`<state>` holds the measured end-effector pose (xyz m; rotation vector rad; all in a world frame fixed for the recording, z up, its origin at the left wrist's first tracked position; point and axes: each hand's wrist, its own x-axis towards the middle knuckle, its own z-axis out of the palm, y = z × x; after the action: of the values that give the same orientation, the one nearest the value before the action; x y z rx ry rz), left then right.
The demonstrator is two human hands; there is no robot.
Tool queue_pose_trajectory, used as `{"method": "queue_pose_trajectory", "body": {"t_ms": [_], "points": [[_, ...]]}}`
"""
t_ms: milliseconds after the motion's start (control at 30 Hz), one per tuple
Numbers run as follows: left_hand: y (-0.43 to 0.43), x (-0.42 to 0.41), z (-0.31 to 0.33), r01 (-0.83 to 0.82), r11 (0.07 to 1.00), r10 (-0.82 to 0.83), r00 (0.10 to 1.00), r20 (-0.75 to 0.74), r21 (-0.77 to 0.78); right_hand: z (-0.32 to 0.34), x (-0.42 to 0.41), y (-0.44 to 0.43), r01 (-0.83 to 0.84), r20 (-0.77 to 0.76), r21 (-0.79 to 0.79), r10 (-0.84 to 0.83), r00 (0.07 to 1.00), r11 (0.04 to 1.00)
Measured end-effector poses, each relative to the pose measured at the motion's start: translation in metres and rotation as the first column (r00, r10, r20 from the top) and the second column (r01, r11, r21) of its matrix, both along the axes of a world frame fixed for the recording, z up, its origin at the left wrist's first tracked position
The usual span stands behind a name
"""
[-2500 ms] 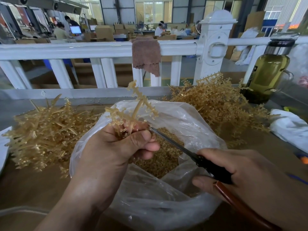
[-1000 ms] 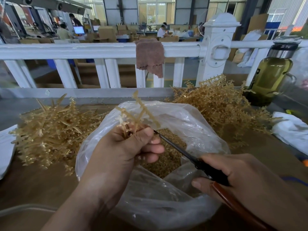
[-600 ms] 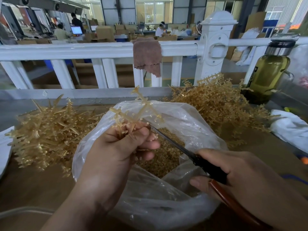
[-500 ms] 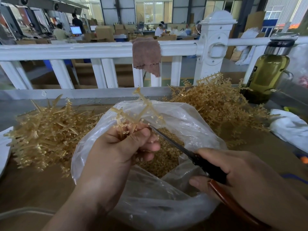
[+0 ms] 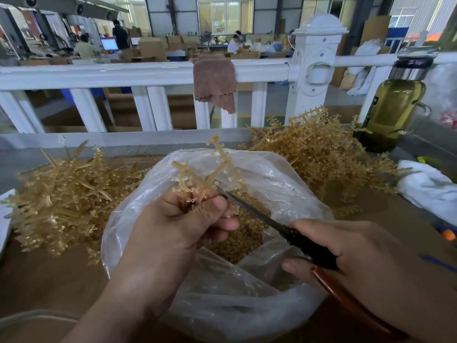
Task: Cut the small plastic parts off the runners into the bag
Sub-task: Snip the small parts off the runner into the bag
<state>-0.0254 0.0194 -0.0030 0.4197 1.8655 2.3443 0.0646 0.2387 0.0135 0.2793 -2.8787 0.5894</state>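
Observation:
My left hand point(image 5: 178, 224) grips a tan plastic runner point(image 5: 210, 174) with small parts on its branches, held upright over the open clear bag point(image 5: 272, 179). Many loose cut parts point(image 5: 244, 233) lie inside the bag. My right hand point(image 5: 366, 263) holds scissors point(image 5: 284, 226) with a red-brown handle. The thin blades point up and left, and their tip meets the runner just above my left thumb.
A pile of runners point(image 5: 61, 196) lies left of the bag, a second pile point(image 5: 329, 154) behind it on the right. A glass bottle of yellow-green liquid point(image 5: 393, 107) stands at the far right. A white cloth point(image 5: 430, 186) lies nearby. A white railing point(image 5: 148, 73) with a brown rag point(image 5: 215, 82) borders the table.
The runner has turned slightly in my left hand, and the scissor tip stays at its base. Both hands remain over the bag.

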Motion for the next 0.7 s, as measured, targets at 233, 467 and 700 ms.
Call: {"method": "queue_pose_trajectory", "body": {"t_ms": [233,467,700], "points": [[-0.0002,0.0016,-0.0010,-0.006,1.000,0.006,1.000,-0.010,-0.009,0.0022,0.0013,-0.0018,-0.005,-0.034,0.027,0.006,0.999,1.000],[0.0001,0.0016,-0.0022,-0.004,1.000,0.003,1.000,0.024,0.024,0.0027,0.0016,-0.0018,-0.033,-0.034,0.018,0.033,0.999,0.999],[-0.0002,-0.0009,-0.0034,0.015,0.999,-0.016,0.999,0.051,0.034,0.0015,0.0015,-0.0007,-0.026,-0.032,0.007,0.027,0.999,1.000]]}}
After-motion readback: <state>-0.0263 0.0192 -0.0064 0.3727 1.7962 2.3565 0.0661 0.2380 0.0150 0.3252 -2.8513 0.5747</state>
